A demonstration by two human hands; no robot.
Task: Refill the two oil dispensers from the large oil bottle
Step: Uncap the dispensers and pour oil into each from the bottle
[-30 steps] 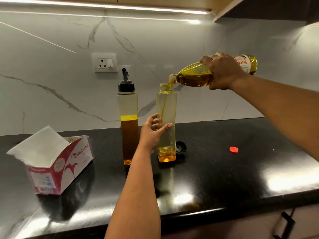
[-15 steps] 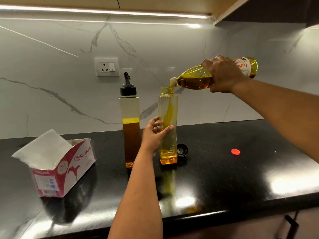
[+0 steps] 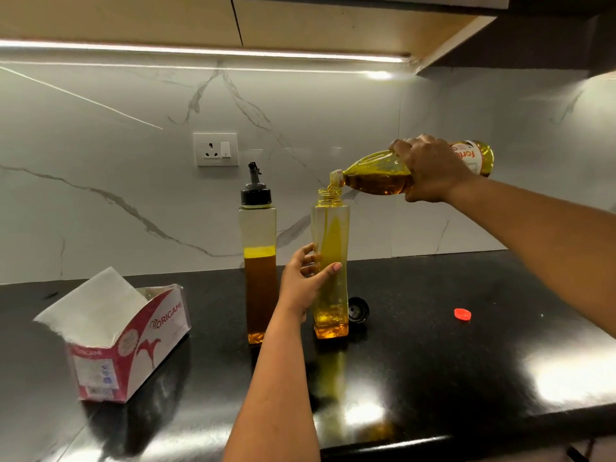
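Note:
My right hand [image 3: 430, 168] grips the large oil bottle [image 3: 376, 176], tipped almost level, its mouth over the neck of an uncapped clear dispenser [image 3: 331, 235]. Yellow oil runs down inside that dispenser and a shallow pool lies at its bottom. My left hand [image 3: 305, 281] holds this dispenser at mid-height, thumb across the front. To its left stands the second dispenser [image 3: 258, 271], capped with a black spout and more than half full of darker oil. A black cap [image 3: 358, 309] lies on the counter just right of the open dispenser.
A small red cap [image 3: 462, 314] lies on the black countertop [image 3: 433, 361] to the right. An open red-and-white tissue box [image 3: 133, 341] sits at the left. A wall socket [image 3: 216, 149] is on the marble backsplash; cabinets hang overhead.
The stream of oil into the open dispenser has widened and coats more of its inner wall. Both hands keep their hold; the view has shifted slightly.

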